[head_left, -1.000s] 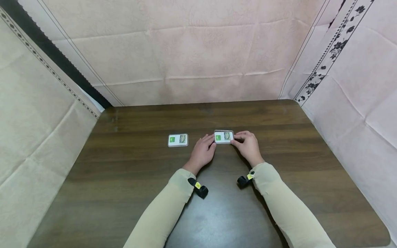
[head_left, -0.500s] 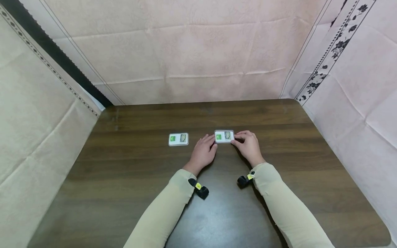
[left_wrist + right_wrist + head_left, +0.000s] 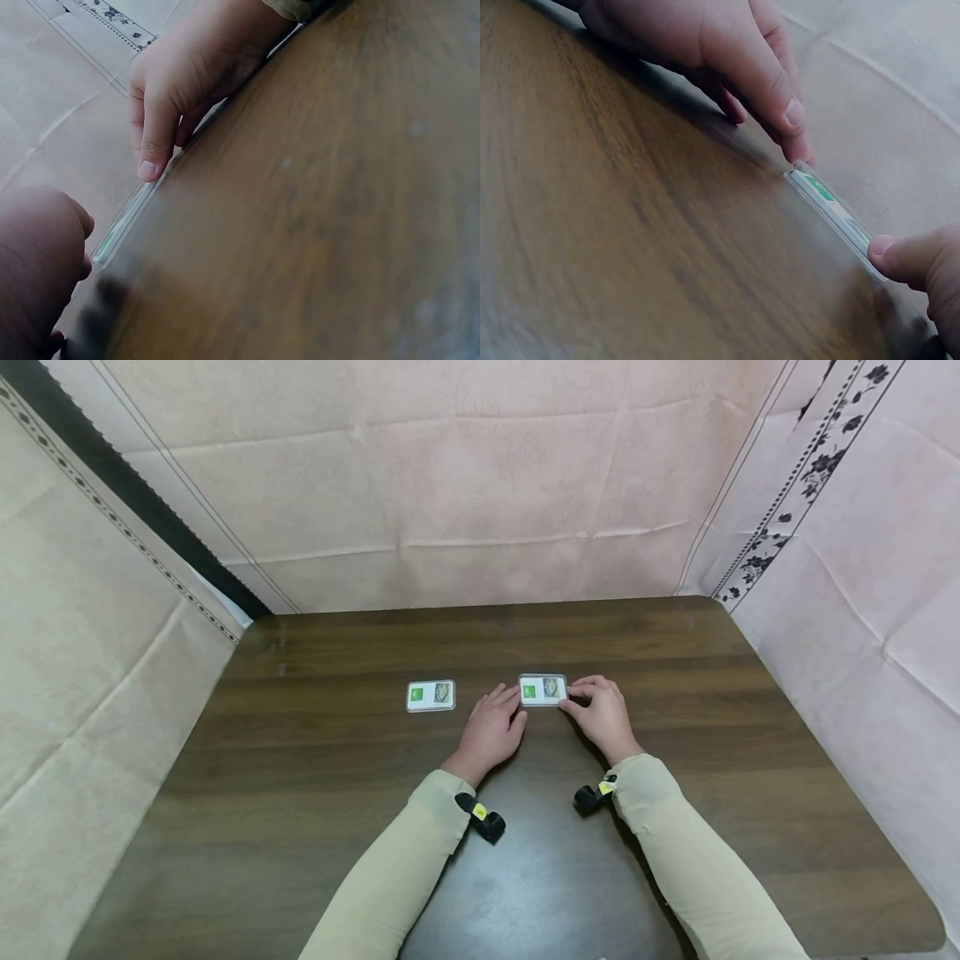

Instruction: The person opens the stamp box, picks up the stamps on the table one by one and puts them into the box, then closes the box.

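Note:
A flat clear plastic case (image 3: 543, 691) with a white card inside, showing a green square and a small round picture, lies on the table between the two hands. The left hand (image 3: 492, 733) rests on the table with fingers extended, their tips at the case's left edge. At the opposite end, the right hand (image 3: 603, 716) pinches the case's right edge, its thumb (image 3: 883, 244) on the near corner. Edge-on in the left wrist view, the case (image 3: 124, 223) looks thin. A second similar case (image 3: 431, 696) lies to the left, apart from both hands.
The brown wood-grain table (image 3: 315, 810) has rounded far corners. Pale cloth (image 3: 480, 485) hangs behind it, with more cloth at both sides. A small black camera is strapped to each wrist.

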Tool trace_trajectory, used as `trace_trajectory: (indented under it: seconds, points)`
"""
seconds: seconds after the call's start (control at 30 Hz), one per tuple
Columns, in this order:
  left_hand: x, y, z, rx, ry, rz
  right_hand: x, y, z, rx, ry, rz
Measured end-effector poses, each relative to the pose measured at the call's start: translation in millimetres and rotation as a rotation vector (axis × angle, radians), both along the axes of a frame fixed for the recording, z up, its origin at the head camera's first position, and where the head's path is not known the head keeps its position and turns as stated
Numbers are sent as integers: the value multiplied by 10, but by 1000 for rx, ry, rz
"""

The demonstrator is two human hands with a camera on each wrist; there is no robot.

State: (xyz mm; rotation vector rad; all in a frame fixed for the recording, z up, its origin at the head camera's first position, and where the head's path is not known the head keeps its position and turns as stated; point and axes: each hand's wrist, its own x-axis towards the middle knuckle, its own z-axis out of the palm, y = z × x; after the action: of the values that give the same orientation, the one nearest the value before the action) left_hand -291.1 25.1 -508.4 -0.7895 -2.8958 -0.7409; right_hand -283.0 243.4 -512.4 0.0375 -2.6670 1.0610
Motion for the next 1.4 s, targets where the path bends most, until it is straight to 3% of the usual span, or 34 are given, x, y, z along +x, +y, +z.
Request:
trace_trajectory:
  seconds: [0.6, 0.83, 1.13, 1.4]
  points:
    - [-25, 21, 37, -334, 161, -35, -21, 8, -53, 56, 57, 21]
    - [-13, 45, 85, -484, 227, -60, 24, -45, -5, 172, 70, 43]
    - [-44, 29, 148, -454, 225, -78, 7, -47, 24, 255, 65, 77]
    - [-27, 14, 76, -337, 183, -34, 22, -9, -33, 172, 6, 40]
